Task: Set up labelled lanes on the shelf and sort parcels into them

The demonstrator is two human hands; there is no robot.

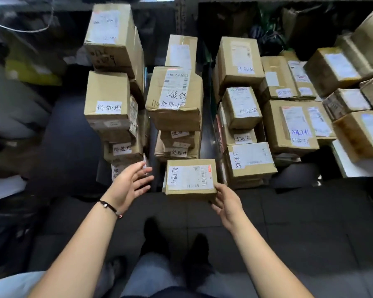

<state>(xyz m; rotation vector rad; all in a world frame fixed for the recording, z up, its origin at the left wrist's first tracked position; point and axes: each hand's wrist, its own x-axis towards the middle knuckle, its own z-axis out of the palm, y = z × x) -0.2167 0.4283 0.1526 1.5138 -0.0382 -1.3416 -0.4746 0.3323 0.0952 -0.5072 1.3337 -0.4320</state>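
The middle stack (174,100) carries 处理中 labels; the box (191,179) sits at its foot. It looks light, stiff cardboard, best gripped by opposite side edges. The right hand (226,203) touches the box's near corner, fingers loose; the left hand (129,183) hovers spread, empty.

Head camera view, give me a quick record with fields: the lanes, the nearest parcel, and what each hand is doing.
lanes: four stacks of cardboard parcels, by handwritten tags
lane one: 待处理 stack, far left
lane two: 处理中 stack, centre
lane three: 已完成 stack, right of centre
lane four: tags blurred, rightmost stack
nearest parcel: small box tagged 处理中, in front of the centre stack
left hand: open, touching no box
right hand: fingers at the small box's lower right corner; firm grip unclear
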